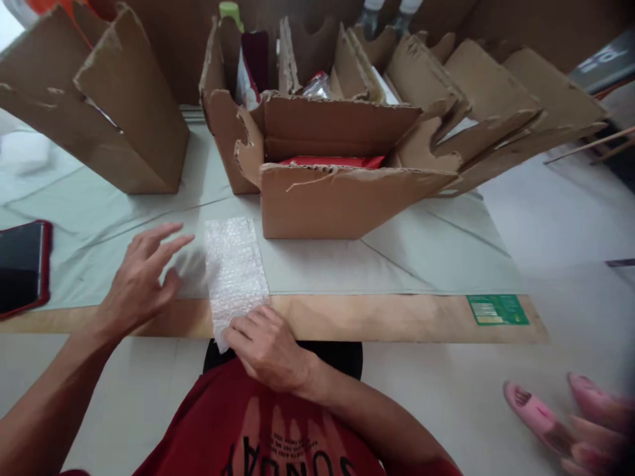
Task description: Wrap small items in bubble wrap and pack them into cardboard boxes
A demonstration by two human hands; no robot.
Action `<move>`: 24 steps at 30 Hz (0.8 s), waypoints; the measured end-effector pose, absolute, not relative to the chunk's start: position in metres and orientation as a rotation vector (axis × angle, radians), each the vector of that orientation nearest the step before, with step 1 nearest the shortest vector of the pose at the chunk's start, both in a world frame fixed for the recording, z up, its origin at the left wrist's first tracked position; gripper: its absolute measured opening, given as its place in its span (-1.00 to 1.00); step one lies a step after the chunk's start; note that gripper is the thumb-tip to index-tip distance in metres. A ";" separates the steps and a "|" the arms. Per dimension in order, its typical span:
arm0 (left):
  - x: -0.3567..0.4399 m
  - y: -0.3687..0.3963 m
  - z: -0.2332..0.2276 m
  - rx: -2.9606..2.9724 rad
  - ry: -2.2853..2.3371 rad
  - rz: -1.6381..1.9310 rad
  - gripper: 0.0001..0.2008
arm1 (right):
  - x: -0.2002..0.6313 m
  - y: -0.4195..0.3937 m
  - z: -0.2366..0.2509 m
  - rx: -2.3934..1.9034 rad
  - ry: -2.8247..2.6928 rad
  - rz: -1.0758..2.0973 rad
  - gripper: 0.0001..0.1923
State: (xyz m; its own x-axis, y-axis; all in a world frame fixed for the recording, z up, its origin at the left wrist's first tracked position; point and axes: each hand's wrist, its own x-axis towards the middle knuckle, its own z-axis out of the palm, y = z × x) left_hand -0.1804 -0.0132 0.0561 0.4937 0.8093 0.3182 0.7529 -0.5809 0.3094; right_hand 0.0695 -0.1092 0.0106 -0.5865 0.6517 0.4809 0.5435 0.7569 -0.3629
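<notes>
A flat, clear bubble wrap pouch [233, 261] lies at the front edge of the table, its near end hanging slightly over the wooden strip. My right hand [265, 347] has its fingers curled over the near right corner of this pouch. To the left of it, my left hand [143, 277] hovers low with fingers spread, apart from the pouch and holding nothing. Just beyond, an open cardboard box [342, 201] stands with something red inside.
More open cardboard boxes [223, 139] line the back, with another box [153, 132] at the left. A red-cased phone [22, 268] lies far left. A green label [497, 309] is on the wooden edge [377, 317]. Pink slippers [533, 413] of another person show at lower right.
</notes>
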 end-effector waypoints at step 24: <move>-0.131 -0.110 0.016 2.057 1.646 1.115 -0.90 | 0.084 -0.082 0.020 -1.416 -1.835 1.065 -0.41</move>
State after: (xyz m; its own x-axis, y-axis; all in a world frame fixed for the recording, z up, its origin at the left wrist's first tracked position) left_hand -0.1309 -0.1098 0.0164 0.0531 0.9192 0.3902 0.7033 -0.3118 0.6388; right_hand 0.0845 -0.0822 0.0201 -0.2664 0.9636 -0.0234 0.4985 0.1169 -0.8590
